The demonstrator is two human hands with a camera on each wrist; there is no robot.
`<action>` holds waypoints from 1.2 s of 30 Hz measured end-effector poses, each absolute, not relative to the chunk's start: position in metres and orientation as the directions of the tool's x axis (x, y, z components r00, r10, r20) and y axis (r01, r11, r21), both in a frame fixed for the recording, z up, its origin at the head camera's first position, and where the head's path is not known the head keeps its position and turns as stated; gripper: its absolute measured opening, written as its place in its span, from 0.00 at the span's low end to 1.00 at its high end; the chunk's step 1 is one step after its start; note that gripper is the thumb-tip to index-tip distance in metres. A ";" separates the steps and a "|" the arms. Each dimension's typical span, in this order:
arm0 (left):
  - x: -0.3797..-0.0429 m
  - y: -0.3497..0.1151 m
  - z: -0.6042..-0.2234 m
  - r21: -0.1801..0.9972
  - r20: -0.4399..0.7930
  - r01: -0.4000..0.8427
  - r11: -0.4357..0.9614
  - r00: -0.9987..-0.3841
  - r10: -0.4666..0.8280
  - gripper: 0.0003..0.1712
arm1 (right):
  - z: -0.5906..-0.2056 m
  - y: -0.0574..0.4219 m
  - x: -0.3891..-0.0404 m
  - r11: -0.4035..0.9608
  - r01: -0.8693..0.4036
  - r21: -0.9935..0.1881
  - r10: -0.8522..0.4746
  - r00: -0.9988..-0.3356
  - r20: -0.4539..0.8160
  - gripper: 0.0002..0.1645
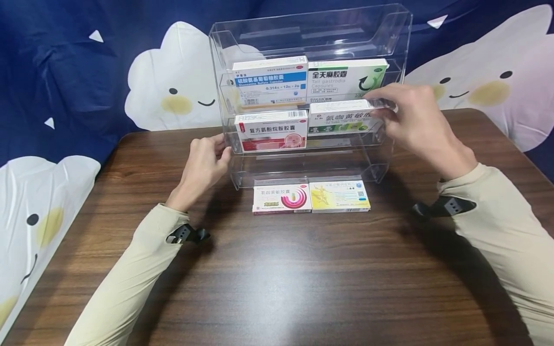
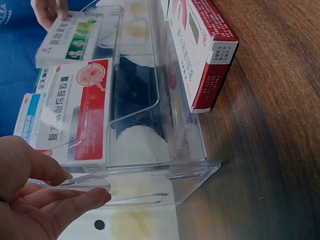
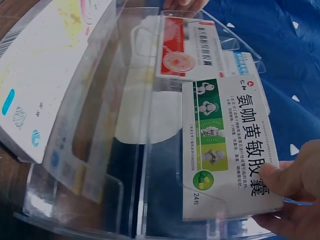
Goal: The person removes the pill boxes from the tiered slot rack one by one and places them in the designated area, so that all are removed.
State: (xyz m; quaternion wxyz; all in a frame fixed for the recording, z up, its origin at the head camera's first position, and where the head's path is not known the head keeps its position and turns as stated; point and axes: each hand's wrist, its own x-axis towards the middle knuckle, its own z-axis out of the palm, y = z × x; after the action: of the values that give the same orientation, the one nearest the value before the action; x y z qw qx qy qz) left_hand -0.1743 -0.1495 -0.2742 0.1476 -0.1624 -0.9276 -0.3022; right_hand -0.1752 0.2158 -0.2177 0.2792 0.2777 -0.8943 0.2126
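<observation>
My right hand (image 1: 411, 115) pinches the right end of a white-and-green medicine box (image 3: 232, 150), thumb on its printed face. That box sits at the right of a middle tier of the clear plastic display rack (image 1: 311, 168), beside a red-and-white medicine box (image 1: 272, 132). At the rack's left side, my left hand (image 1: 201, 161) grips the side wall; in the left wrist view, the thumb and fingers (image 2: 75, 210) lie on either side of its edge. One tier up stand a blue-and-white medicine box (image 1: 270, 84) and a green-and-white Tall gastrodia capsule box (image 1: 348, 79).
On the brown wooden table (image 1: 277, 278), a pink-and-white medicine box (image 1: 281, 198) and a yellow-and-white one (image 1: 339, 196) lie side by side against the rack's front. Behind the table hangs a blue curtain (image 1: 108, 81) with white cloud faces.
</observation>
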 end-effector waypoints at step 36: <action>-0.174 -0.151 -0.276 0.517 0.398 0.416 0.748 -0.891 0.220 0.14 | -0.239 0.239 -0.125 0.709 -0.668 -0.228 -0.513 -0.709 0.483 0.23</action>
State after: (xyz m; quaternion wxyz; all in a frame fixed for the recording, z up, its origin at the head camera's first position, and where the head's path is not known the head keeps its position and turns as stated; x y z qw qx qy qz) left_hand -0.1739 -0.1513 -0.2765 0.1580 -0.1725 -0.9215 -0.3100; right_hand -0.1253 0.2388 -0.2392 0.1963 0.3268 -0.9032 0.1970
